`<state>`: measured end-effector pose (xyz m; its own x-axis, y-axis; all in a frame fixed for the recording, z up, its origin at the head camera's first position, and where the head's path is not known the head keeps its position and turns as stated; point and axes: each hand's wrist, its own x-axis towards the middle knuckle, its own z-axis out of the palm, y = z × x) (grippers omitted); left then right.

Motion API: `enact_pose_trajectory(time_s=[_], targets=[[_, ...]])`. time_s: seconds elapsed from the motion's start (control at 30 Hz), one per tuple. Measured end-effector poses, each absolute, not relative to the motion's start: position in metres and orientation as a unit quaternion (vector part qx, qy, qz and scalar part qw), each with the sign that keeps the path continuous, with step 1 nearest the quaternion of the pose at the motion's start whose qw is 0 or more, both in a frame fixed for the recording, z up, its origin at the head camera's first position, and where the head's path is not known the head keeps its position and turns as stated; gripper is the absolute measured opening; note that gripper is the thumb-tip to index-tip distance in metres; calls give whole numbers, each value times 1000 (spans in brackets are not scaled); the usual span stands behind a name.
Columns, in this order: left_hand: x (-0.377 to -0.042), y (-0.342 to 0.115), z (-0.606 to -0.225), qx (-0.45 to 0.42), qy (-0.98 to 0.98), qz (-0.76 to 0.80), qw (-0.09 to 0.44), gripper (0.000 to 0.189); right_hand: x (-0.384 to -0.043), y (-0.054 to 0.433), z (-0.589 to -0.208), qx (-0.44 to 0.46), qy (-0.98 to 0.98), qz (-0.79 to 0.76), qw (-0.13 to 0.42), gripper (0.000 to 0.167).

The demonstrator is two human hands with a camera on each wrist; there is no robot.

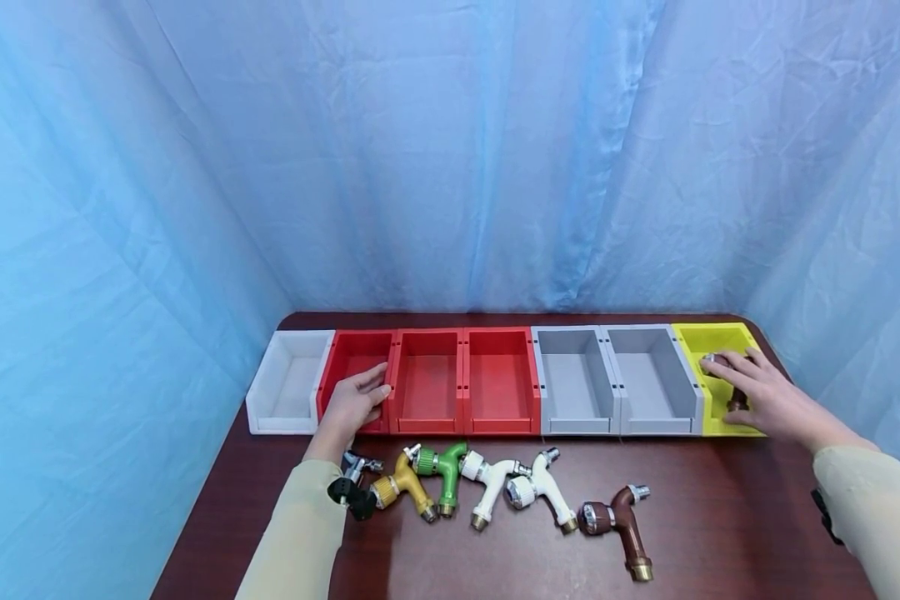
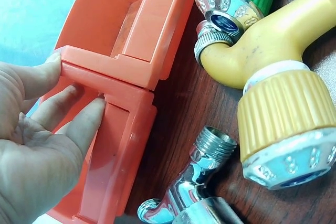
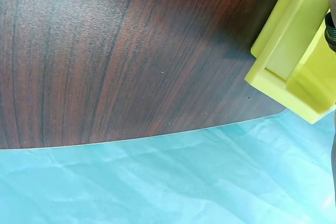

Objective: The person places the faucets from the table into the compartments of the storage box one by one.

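Our right hand (image 1: 774,402) grips the brown tap (image 1: 738,400) inside the yellow bin (image 1: 712,337): placing, we reckon, so a clean release is called for next! Our left hand (image 1: 349,407) dips into the leftmost red bin (image 1: 358,350); pinching or not, we can't tell.

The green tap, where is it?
In the head view, the green tap lies near the red bins, with the yellow tap on its left and a white tap on its right.
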<state>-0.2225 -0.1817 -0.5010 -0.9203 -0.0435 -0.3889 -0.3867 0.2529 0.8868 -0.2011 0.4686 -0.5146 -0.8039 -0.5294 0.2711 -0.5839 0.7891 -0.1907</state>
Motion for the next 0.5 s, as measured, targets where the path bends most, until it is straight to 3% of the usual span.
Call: enact_pose_trajectory(time_s=[0.1, 0.3, 0.5], targets=[[-223, -181, -502, -137, 780, 594, 144, 58, -204, 468, -514, 306, -938, 121, 110, 103], [-223, -181, -502, -136, 779, 595, 143, 59, -203, 469, -511, 271, -950, 147, 56, 106], [-223, -182, -501, -135, 776, 599, 145, 58, -205, 468, -509, 266, -951, 153, 38, 106]])
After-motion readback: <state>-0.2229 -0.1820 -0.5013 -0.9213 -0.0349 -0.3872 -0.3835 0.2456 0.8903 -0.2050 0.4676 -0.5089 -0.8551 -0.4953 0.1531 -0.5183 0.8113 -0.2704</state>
